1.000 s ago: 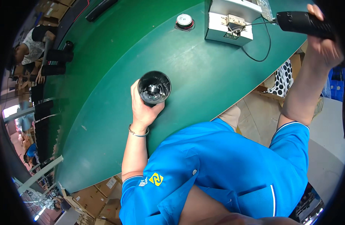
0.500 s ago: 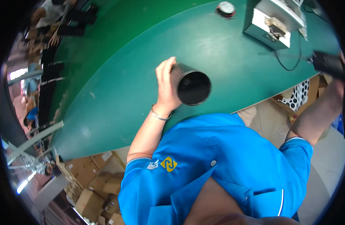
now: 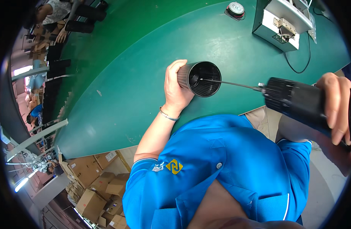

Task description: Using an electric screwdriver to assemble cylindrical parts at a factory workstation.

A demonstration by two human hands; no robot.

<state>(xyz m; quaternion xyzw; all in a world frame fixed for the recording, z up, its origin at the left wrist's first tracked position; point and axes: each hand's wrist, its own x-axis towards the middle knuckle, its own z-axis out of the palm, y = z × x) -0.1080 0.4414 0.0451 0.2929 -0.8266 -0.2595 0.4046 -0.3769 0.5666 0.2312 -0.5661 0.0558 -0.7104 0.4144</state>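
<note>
Wrapping its fingers round the black power screwdriver (image 3: 296, 100), the right hand (image 3: 336, 108) aims the thin bit (image 3: 238, 85) just past nine o'clock, tip overlapping the three-o'clock-facing mouth of the black cylinder (image 3: 199, 73), clasped in the left hand (image 3: 177, 91).

A yellow diamond-shaped emblem (image 3: 174, 166) is borne on the blue shirt (image 3: 252, 145), and just beside it a small white mark (image 3: 158, 167) is seen (whether printed or stitched cannot be told). Dark print is carried by a brown carton (image 3: 80, 168); on the cardboard near it, a white label (image 3: 110, 155) is seen, too small to be read.
</note>
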